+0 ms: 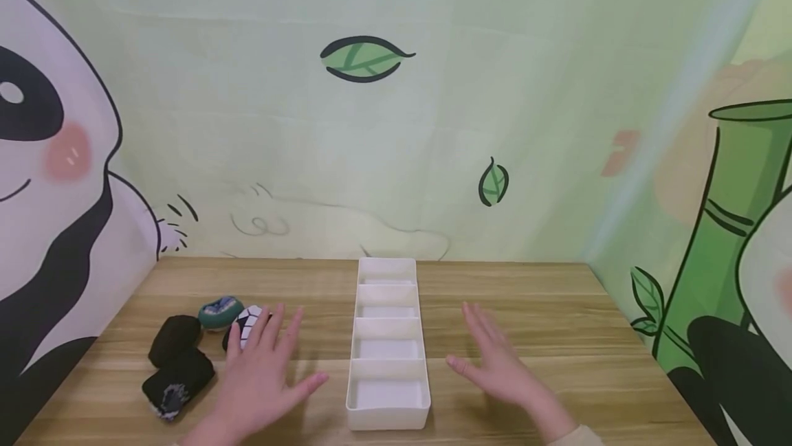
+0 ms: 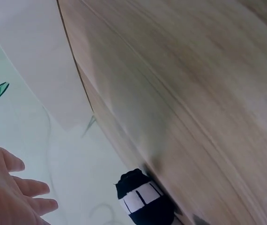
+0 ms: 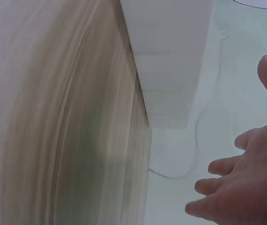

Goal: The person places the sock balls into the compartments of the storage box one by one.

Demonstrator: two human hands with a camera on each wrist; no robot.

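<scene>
A long white divided box (image 1: 388, 418) stands in the middle of the wooden table, its several compartments in a row away from me. My left hand (image 1: 256, 377) hovers with spread fingers left of it, partly covering a black-and-white rolled sock (image 1: 249, 322). That sock (image 2: 145, 199) also shows in the left wrist view. Beside it lie a teal rolled sock (image 1: 221, 313), a plain black rolled sock (image 1: 175, 340) and a black one with a grey patch (image 1: 178, 383). On the box's right, my right hand (image 1: 498, 363) is held out, fingers extended, holding nothing.
The wooden table (image 1: 526, 288) ends at a backdrop (image 1: 433, 123) printed with pandas, leaves and bamboo. In both wrist views the box's tall white side wall (image 3: 166, 61) rises from the tabletop.
</scene>
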